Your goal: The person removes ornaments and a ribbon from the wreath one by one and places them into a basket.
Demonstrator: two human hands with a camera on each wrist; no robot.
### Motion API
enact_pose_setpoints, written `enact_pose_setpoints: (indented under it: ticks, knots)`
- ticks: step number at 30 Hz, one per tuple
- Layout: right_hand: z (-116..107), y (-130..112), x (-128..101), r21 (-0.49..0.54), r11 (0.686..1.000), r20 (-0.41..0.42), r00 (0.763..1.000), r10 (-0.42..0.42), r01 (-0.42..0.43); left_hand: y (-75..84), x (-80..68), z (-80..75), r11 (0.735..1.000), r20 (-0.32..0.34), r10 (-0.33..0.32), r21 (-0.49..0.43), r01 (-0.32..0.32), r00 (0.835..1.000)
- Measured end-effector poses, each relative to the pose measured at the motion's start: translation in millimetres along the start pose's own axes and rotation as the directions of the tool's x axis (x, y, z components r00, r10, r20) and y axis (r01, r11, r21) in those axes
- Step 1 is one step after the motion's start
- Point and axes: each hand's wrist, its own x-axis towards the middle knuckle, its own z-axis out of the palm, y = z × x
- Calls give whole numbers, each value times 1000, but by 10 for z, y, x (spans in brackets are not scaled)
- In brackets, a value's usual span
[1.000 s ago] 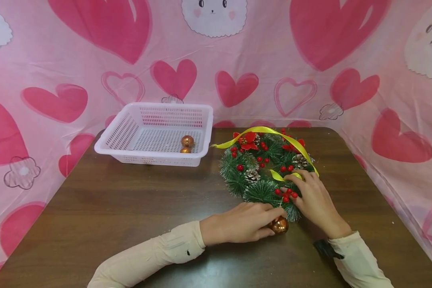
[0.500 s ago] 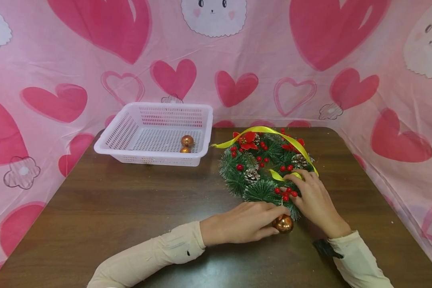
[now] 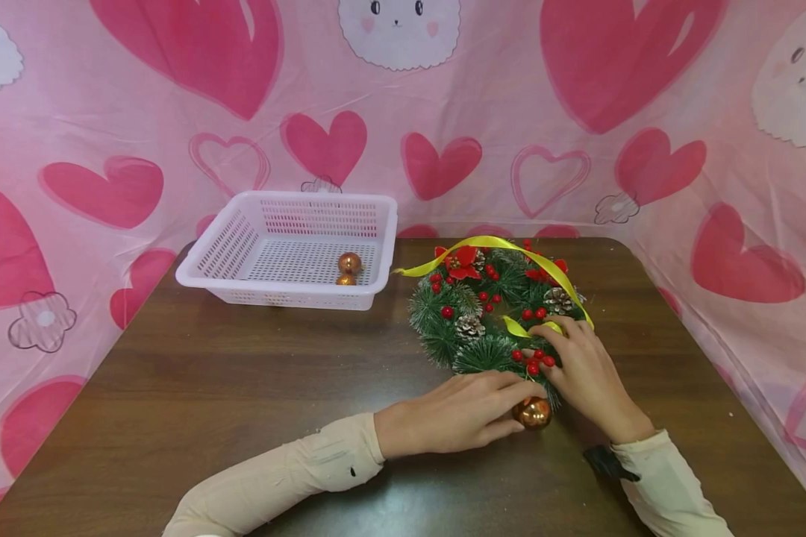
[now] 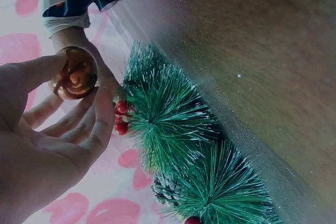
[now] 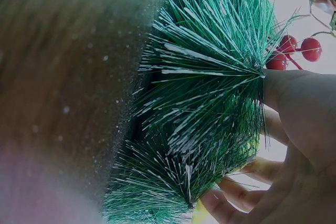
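Note:
My left hand (image 3: 451,415) pinches a shiny copper Christmas bauble (image 3: 534,413) just in front of the wreath's near edge. In the left wrist view the bauble (image 4: 77,74) sits between thumb and fingers. A thin loop shows above it, close to the red berries (image 3: 533,362). The green wreath (image 3: 486,355) carries pinecones, red flowers and a yellow ribbon (image 3: 556,270). With its thumb and fingers round the frosted needles (image 5: 210,72), my right hand (image 3: 589,377) grips the wreath's right side. The ribbon's lower end runs beneath that hand's fingers.
A white slotted plastic basket (image 3: 289,294) stands at the back left of the brown table (image 3: 242,373). Two copper baubles (image 3: 350,263) lie inside it, near its right front corner. A pink heart-patterned cloth (image 3: 470,89) hangs behind the table.
The bauble in my left hand has shifted slightly right and up, closer to the red berries. My right hand stays in place on the wreath.

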Motion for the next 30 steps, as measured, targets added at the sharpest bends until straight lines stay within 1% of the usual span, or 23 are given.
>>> enact_pose_setpoints:
  ticks: [4, 8, 10, 12, 15, 19, 23, 27, 30]
  knots:
    - [-6, 14, -9, -3, 1000, -10, 1000, -3, 3, 2, 25, 4, 1000, -37, 7, 4, -7, 999]
    - [0, 20, -9, -7, 1000, -17, 1000, 0, -1, -17, 42, -17, 999, -76, -8, -31, 6, 997]
    - [8, 18, -4, -5, 1000, -17, 1000, -3, 3, -42, 40, -41, 997, -85, -27, -69, 21, 996]
    - [13, 14, 3, -5, 1000, -15, 1000, -8, 8, -78, 38, -71, 991, -96, -46, -129, 33, 994]
    - [13, 14, 7, -6, 1000, -18, 1000, -11, 11, -139, 53, -126, 971, -112, -64, -236, 36, 992]
    - [17, 13, 7, -3, 1000, -31, 999, -13, 13, -211, 87, -185, 925, -119, -96, -376, 44, 988]
    - [22, 3, 13, 2, 1000, -40, 999, -16, 16, -269, 151, -220, 869, -109, -140, -491, 69, 984]
    - [23, -5, 10, 3, 1000, -34, 999, -2, 3, -315, 230, -228, 795, -81, -181, -599, 98, 980]
    - [24, 1, 3, 7, 1000, -39, 999, 8, -8, -338, 288, -231, 733, -55, -220, -668, 128, 974]
